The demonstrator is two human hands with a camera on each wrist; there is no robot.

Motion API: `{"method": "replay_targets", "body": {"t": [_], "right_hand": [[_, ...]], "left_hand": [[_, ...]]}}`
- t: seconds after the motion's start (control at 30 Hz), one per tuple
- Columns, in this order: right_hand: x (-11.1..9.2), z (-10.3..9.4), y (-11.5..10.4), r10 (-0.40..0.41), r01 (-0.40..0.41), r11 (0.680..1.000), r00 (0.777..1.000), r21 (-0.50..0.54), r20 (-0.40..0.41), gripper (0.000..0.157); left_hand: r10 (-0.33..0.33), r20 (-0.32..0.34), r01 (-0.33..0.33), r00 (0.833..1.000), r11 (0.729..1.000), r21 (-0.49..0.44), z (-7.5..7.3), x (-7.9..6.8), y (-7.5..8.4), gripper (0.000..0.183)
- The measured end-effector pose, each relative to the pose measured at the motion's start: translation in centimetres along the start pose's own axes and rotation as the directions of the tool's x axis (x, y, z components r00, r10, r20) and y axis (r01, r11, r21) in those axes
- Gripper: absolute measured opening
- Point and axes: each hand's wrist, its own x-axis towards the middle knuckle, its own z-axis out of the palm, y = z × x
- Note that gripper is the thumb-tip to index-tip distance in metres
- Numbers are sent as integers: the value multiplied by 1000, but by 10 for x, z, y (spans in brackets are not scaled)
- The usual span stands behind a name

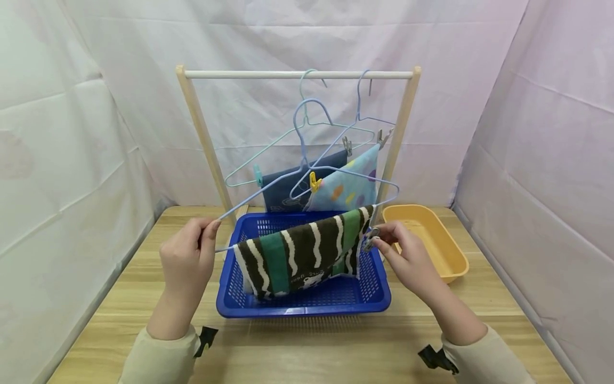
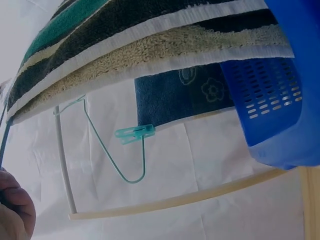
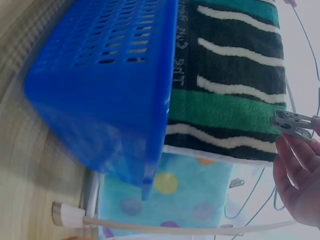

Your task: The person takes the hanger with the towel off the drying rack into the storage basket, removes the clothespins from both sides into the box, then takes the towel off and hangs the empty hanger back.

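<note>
My left hand (image 1: 189, 258) grips the left corner of a blue wire hanger (image 1: 305, 162), its hook free in front of the rack. Over the hanger's lower bar is draped a green, dark and white striped towel (image 1: 314, 248), tilted higher on the right. At the towel's right edge, my right hand (image 1: 408, 258) pinches a grey metal clothespin (image 1: 371, 240). In the right wrist view the clothespin (image 3: 293, 123) overlaps the towel's upper edge, close to a green stripe. Only part of the left hand (image 2: 15, 207) shows in its own wrist view.
Under the towel stands a blue perforated basket (image 1: 307, 311). Behind it, a rack (image 1: 249, 74) bears two hangers, with a navy towel (image 1: 275, 198) and a light blue spotted towel (image 1: 342, 189) clipped on by clothespins. A yellow tray (image 1: 434, 240) sits at the right.
</note>
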Motion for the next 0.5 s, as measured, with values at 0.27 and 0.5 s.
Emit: {"method": "replay_targets", "body": {"t": [0.27, 0.5], "right_hand": [[-5, -4, 12, 22, -23, 998, 999, -56, -24, 15], [-9, -10, 22, 54, -56, 994, 998, -98, -26, 13]], "left_hand": [[-135, 82, 138, 987, 990, -29, -1, -1, 0, 51], [-197, 147, 198, 969, 980, 10, -2, 0, 2, 37]]}}
